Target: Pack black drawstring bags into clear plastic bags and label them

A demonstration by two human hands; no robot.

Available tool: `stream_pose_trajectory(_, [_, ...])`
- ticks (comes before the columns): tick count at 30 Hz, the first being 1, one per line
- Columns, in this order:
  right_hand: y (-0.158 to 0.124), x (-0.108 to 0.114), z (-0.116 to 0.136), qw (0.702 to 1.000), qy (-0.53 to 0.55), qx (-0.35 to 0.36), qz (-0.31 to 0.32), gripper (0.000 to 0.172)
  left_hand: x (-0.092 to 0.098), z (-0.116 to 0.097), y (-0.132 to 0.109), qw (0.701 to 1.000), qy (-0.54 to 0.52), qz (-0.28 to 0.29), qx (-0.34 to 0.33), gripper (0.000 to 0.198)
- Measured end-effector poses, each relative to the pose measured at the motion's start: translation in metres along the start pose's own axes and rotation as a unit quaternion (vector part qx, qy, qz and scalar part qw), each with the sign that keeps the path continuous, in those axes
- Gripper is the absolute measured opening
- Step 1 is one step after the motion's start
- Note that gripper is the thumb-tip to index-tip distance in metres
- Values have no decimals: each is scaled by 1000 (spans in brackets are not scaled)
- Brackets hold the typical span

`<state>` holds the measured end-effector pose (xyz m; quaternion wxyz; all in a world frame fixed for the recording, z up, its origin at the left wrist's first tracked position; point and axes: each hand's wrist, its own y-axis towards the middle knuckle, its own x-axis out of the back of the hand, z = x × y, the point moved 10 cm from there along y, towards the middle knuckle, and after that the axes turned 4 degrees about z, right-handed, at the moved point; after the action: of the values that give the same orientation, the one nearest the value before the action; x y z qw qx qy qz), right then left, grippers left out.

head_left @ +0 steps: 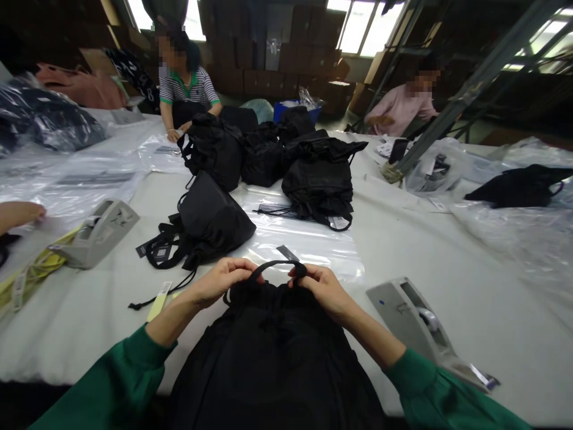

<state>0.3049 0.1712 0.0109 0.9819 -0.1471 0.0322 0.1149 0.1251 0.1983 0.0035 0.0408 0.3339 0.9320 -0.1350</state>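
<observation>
A black fabric backpack (273,352) lies against the near edge of the white table (470,286), top end away from me. My left hand (219,280) pinches the left end of its black top handle loop (274,265). At the loop's right end my right hand (320,286) is closed on the strap. Both fists sit at the bag's gathered top. Green sleeves cover both of my forearms.
A grey tape dispenser (416,322) stands to my right, another (101,230) to the left. Several black bags (210,221) and clear plastic sleeves (308,239) lie mid-table. Two people sit at the far side; another person's hand (20,214) rests at the left edge. A metal post (447,113) rises at right.
</observation>
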Motion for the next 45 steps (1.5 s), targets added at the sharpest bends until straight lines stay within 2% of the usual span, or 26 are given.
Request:
stream_pose_trajectory(4, [3, -4, -2, 999, -11, -7, 35, 25, -13, -5, -3, 999, 4, 34, 15, 44])
stream_pose_trajectory(8, [-3, -2, -1, 999, 17, -17, 36, 24, -8, -7, -3, 1000, 7, 5, 21, 40])
stream_pose_trajectory(12, [-12, 0, 16, 999, -28, 20, 34, 29, -13, -26, -10, 1000, 16, 13, -13, 34])
stream_pose_trajectory(15, [-19, -8, 26, 995, -73, 21, 68, 50, -36, -42, -27, 986, 155, 49, -34, 33])
stream_pose_trajectory(17, [-24, -18, 29, 988, -124, 11, 89, 67, -63, -47, -42, 955, 276, 94, -56, 30])
stream_pose_trajectory(19, [-28, -31, 29, 973, -207, 9, 103, 71, -87, -44, -57, 921, 356, 135, -77, 28])
stream_pose_trajectory(20, [-30, -38, 27, 960, -260, 12, 106, 66, -95, -40, -63, 912, 373, 150, -86, 29])
stream_pose_trajectory(22, [-35, -54, 22, 919, -380, 30, 102, 51, -93, -31, -72, 913, 371, 139, -97, 30])
stream_pose_trajectory(23, [-39, -61, 19, 891, -441, 43, 97, 47, -79, -26, -75, 925, 356, 92, -95, 28])
stream_pose_trajectory(25, [-47, -71, 15, 840, -532, 72, 81, 39, -26, -8, -85, 952, 292, -79, -54, 26])
stream_pose_trajectory(26, [-52, -74, 14, 825, -554, 85, 74, 34, 4, 11, -96, 957, 237, -170, -7, 30])
stream_pose_trajectory(27, [-57, -75, 13, 818, -563, 97, 67, 32, 26, 36, -109, 957, 167, -233, 50, 36])
stream_pose_trajectory(28, [-62, -75, 13, 818, -562, 104, 63, 33, 36, 64, -121, 956, 89, -258, 105, 43])
stream_pose_trajectory(29, [-67, -74, 12, 822, -556, 106, 62, 33, 34, 92, -131, 957, 8, -248, 153, 49])
stream_pose_trajectory(30, [-72, -72, 11, 827, -549, 105, 62, 33, 24, 115, -138, 956, -71, -212, 188, 52])
stream_pose_trajectory(31, [-77, -70, 9, 832, -542, 103, 62, 32, 7, 133, -143, 952, -145, -167, 211, 53])
stream_pose_trajectory(33, [-84, -64, 5, 843, -526, 102, 47, 27, -26, 155, -155, 931, -257, -97, 242, 49])
stream_pose_trajectory(35, [-91, -56, 4, 856, -505, 109, 11, 22, -50, 167, -165, 907, -321, -71, 262, 44])
stream_pose_trajectory(38, [-102, -47, 1, 879, -461, 122, -21, 21, -68, 174, -171, 884, -387, -62, 254, 45])
stream_pose_trajectory(41, [-114, -48, 2, 878, -460, 130, -7, 38, -80, 181, -170, 865, -449, -42, 220, 52])
stream_pose_trajectory(43, [-122, -49, 5, 874, -472, 112, 8, 47, -83, 188, -169, 865, -458, -53, 199, 52])
stream_pose_trajectory(45, [-131, -48, 8, 884, -460, 79, 23, 52, -82, 188, -170, 879, -438, -86, 170, 52])
